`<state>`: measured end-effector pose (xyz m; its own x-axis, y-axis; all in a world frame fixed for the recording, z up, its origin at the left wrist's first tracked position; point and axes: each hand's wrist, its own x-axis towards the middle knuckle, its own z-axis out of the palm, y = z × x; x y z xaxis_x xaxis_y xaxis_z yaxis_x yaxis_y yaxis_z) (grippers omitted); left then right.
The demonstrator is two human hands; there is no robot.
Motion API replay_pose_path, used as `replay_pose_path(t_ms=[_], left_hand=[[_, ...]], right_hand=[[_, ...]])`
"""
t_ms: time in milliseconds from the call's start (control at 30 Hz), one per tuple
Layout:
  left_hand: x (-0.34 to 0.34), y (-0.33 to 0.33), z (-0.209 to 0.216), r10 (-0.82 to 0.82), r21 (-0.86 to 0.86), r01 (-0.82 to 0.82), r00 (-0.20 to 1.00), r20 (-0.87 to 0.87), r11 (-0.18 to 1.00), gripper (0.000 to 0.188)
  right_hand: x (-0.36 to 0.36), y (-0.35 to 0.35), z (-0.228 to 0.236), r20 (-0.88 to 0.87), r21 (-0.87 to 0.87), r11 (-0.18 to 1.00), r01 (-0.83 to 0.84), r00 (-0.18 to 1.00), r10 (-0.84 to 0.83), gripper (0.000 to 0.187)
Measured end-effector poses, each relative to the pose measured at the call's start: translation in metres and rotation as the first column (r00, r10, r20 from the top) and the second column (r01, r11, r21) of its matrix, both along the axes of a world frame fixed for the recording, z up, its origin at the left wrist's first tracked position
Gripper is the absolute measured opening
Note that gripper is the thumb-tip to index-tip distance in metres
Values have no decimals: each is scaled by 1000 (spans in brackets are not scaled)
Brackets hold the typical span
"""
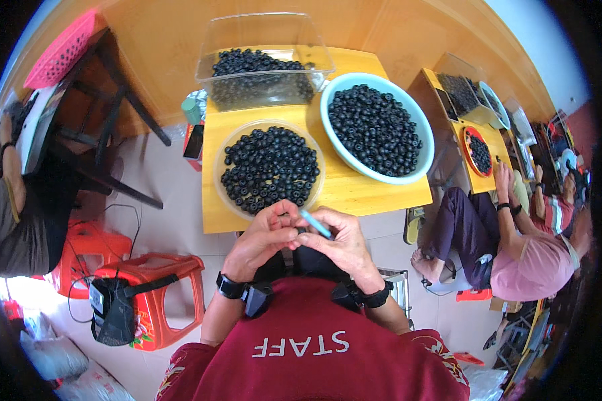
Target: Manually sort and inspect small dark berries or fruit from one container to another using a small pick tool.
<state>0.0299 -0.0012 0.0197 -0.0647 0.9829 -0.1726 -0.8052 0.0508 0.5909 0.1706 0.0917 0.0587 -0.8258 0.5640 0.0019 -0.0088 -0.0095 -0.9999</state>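
At lower centre, the left hand [264,235] pinches a small black ring [302,230]; the right hand [338,242] grips a blue stick [316,224]. Fumbled, the ring could drop floorward.

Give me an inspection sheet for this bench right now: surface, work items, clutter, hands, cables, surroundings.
Surface: small yellow wooden table, mostly covered by containers.
Job's things: clear tray, light blue bowl and clear plastic tub, all holding small black rings; a light blue stick between the hands.
Clutter: green cup at the table's left edge.
Hands: left hand and right hand meet just below the table edge, the right pinching the stick; what the left fingers hold cannot be told.
Cables: thin black wire on the floor at left.
Surroundings: red stool carrying a black pouch; pink basket; seated person at a second table on the right.
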Motion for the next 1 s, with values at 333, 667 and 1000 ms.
replay_pose_path(t_ms=[333, 667, 1000], left_hand=[[1, 6, -19, -144, 15, 143, 986, 87, 990, 30], [-11, 5, -15, 43, -111, -72, 968, -247, 991, 22], [-12, -4, -18, 157, -161, -232, 912, -379, 959, 13]], right_hand=[[13, 6, -1, 40, -118, 992, -50, 998, 55, 14], [42, 140, -8, 106, 474, 800, 367, 878, -466, 22], [48, 199, -11, -60, 522, 594, 612, 721, -690, 29]])
